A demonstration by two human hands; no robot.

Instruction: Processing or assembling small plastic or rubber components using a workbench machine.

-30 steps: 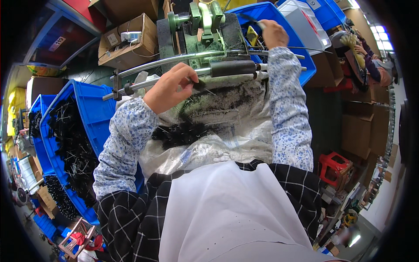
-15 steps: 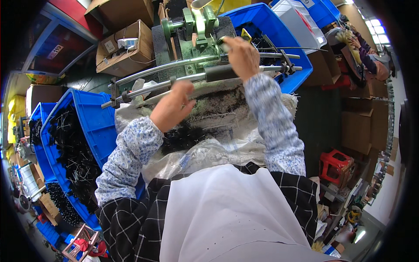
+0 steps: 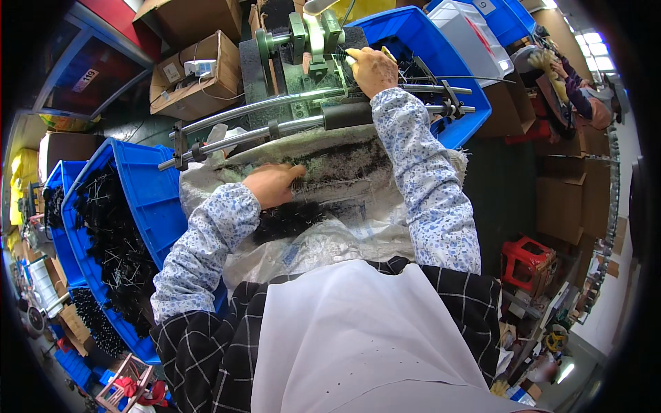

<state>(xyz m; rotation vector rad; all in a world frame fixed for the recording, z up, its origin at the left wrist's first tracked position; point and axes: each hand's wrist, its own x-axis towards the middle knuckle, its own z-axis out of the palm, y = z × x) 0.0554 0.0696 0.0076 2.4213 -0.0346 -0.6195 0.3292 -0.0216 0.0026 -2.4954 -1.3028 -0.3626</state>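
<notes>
My right hand reaches up to the green bench machine. Its fingers are pinched together beside the machine's middle, with yellowish covers at the tips. Something small and dark shows at those fingertips, too small to name. My left hand hovers over the whitish sack cloth, just above a pile of black bristle pieces. Its fingers are drawn together and point right; what they hold, if anything, I cannot make out. Two metal rails cross between me and the machine, one bearing a black sleeve.
At my left stands a blue bin full of black wire-stemmed brushes. Another blue bin sits behind the rails at right. A cardboard box is at far left, a red stool at right. Another person works at far right.
My right hand has moved up and left, closer to the machine. My left hand has dropped from beside the rail to just above the bristle pile, its fingers drawing together.
</notes>
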